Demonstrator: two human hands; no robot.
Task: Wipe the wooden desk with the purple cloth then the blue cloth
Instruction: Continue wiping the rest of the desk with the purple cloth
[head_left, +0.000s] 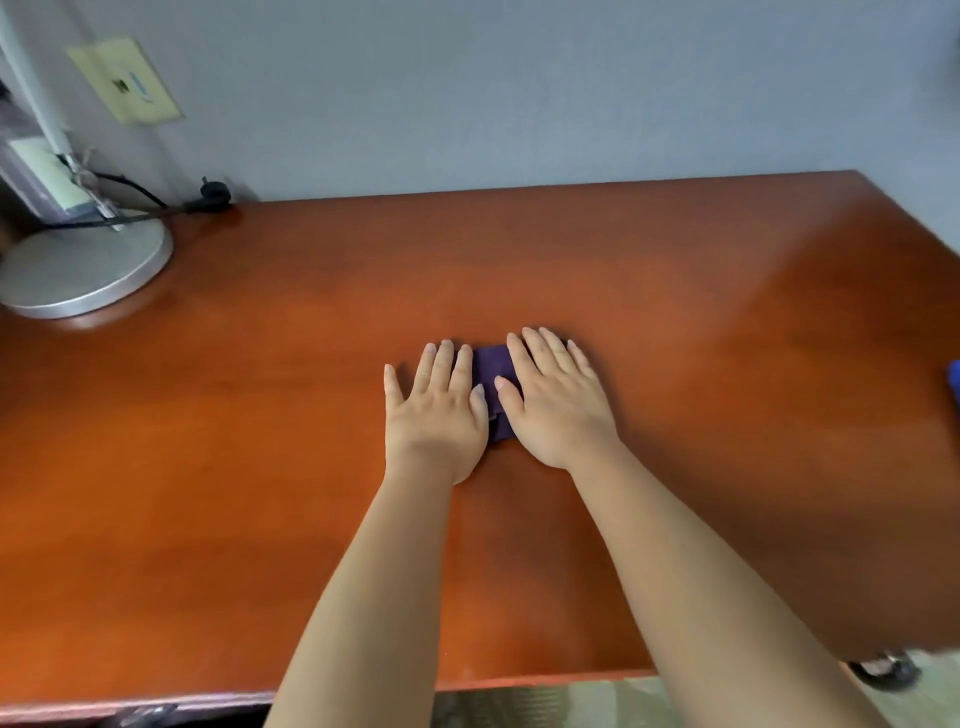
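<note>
**Both palms flat on purple cloth**

Head view: left hand (435, 410) and right hand (557, 397) flat, fingers straight, pressing folded purple cloth (492, 374) mid wooden desk (675, 364). Blue cloth (954, 380) at right edge. Lamp base (83, 270) far left.

Bare wooden desk (675, 291) all around, lamp base (83, 270) far left, blue cloth (953, 379) right edge.

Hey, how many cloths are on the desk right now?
2. A purple cloth lies mid-desk, pressed flat under both hands. A sliver of blue cloth shows at the desk's right side, mostly cut off by the frame. More may lie out of view.
</note>
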